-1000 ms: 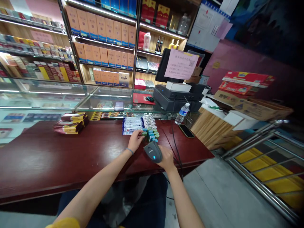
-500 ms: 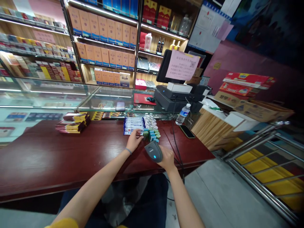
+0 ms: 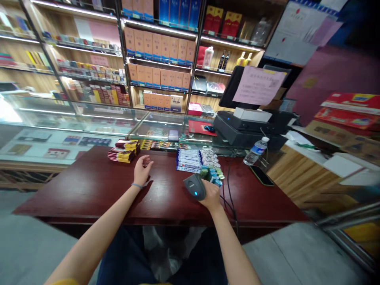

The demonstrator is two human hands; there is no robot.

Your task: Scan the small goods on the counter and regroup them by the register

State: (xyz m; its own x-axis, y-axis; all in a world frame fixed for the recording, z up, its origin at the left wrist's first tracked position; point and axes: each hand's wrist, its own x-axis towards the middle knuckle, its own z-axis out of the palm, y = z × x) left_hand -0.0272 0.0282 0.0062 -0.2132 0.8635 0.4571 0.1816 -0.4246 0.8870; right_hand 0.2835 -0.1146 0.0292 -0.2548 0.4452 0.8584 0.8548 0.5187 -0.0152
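Observation:
My right hand (image 3: 211,194) is wrapped round a dark grey barcode scanner (image 3: 195,187) with a blue light, held above the table. Just behind the scanner stand small green and blue rolls (image 3: 212,174). Beside them lies a row of blue-and-white packets (image 3: 188,160), with silver-topped pieces (image 3: 209,156) to their right. My left hand (image 3: 143,171) hovers over the dark red table (image 3: 97,186) with its fingers curved and apart, holding nothing. Nearest to it is a stack of red-and-yellow packets (image 3: 123,151) at its upper left.
A water bottle (image 3: 256,151) and a phone (image 3: 261,175) are on the table's right. Behind stand a monitor (image 3: 233,88) with a pink sheet and a glass display counter (image 3: 160,122). The scanner's cable (image 3: 230,194) trails over the table's front edge.
My left hand has moved left from the green rolls towards the red-and-yellow stack. My right hand keeps the scanner near the rolls. The view has turned left.

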